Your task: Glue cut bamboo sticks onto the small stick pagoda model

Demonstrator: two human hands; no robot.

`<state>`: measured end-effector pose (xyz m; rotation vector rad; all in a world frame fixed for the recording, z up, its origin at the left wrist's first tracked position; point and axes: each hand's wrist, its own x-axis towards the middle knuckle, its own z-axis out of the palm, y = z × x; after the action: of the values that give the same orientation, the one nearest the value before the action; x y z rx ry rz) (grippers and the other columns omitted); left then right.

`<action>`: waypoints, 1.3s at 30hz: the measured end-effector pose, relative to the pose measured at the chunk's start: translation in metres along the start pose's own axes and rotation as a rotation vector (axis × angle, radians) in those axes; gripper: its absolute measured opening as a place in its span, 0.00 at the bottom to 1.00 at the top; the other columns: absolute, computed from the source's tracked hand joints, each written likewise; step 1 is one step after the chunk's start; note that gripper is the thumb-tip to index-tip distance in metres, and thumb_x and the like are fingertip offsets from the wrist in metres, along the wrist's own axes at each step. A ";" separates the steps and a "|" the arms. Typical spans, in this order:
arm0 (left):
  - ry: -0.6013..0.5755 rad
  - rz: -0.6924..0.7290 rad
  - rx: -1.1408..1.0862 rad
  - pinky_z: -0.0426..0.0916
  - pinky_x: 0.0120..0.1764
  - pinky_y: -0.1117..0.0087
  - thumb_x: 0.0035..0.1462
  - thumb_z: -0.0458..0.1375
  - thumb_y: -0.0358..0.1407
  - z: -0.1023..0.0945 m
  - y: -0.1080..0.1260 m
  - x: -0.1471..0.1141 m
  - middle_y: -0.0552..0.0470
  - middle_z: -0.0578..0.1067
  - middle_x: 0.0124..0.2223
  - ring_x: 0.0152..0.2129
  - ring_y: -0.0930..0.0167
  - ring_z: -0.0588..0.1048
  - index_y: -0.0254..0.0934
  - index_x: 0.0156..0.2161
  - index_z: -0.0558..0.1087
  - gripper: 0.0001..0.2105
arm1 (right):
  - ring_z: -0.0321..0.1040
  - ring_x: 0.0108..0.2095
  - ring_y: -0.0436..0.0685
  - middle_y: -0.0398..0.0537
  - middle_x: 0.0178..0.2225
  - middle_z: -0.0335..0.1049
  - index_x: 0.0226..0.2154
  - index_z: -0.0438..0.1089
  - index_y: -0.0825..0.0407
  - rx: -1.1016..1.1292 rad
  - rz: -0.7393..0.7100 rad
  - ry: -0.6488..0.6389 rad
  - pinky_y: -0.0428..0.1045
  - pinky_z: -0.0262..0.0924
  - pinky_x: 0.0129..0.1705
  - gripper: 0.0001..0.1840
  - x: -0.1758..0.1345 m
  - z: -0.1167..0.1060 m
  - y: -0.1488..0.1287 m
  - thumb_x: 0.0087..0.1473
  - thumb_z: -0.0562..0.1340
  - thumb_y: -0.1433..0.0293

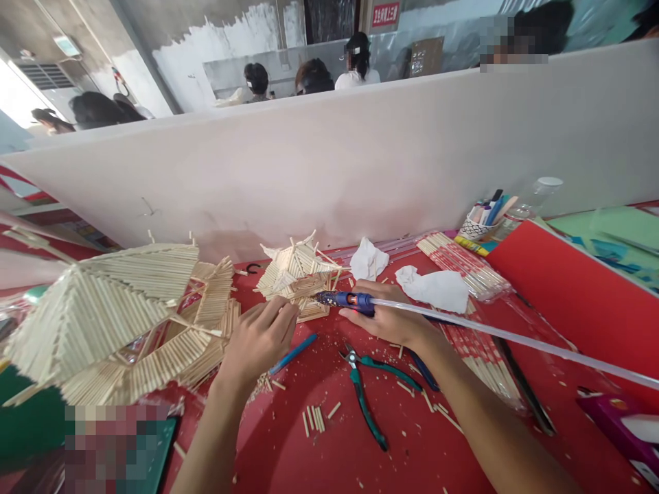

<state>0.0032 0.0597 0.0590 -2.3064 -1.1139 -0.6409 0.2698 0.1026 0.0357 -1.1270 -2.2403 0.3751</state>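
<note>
A small pavilion model (294, 271) made of thin wooden sticks stands on the red table in front of me. My right hand (384, 312) is wrapped round a blue glue gun (355, 300), its nozzle pointing left at the lower part of the model. Out of the gun's back runs a long clear glue stick (504, 339), reaching past the right edge. At the model's lower left, my left hand (268, 333) has its fingers curled in; the fingertips are hidden, so what they pinch cannot be made out. Just below the left hand lies a blue pen-like stick (293, 353).
Green-handled cutting pliers (363, 391) lie spread, near short cut sticks (314, 418). A larger stick pavilion (113, 309) stands left. Rightward are crumpled tissues (437, 288), packs of sticks (463, 264), a pen cup (478, 223) and red card (571, 295). A white partition (329, 165) rises behind; people sit beyond.
</note>
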 end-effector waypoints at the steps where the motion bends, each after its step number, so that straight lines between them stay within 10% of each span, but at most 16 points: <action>1: -0.010 0.018 0.000 0.64 0.29 0.71 0.66 0.53 0.26 -0.001 -0.001 0.000 0.55 0.76 0.32 0.24 0.75 0.73 0.37 0.36 0.73 0.09 | 0.69 0.32 0.58 0.47 0.31 0.72 0.31 0.66 0.49 -0.016 -0.002 0.008 0.51 0.59 0.33 0.17 0.000 0.001 -0.001 0.63 0.60 0.54; 39: -0.077 0.060 0.037 0.62 0.27 0.71 0.66 0.51 0.25 0.000 -0.008 -0.006 0.54 0.76 0.32 0.23 0.75 0.71 0.38 0.34 0.73 0.12 | 0.62 0.29 0.53 0.44 0.30 0.65 0.28 0.62 0.49 0.149 -0.054 -0.079 0.49 0.55 0.31 0.18 0.000 -0.006 -0.004 0.63 0.60 0.55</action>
<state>-0.0068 0.0605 0.0571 -2.3408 -1.0775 -0.5089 0.2708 0.0999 0.0422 -0.9882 -2.2641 0.5639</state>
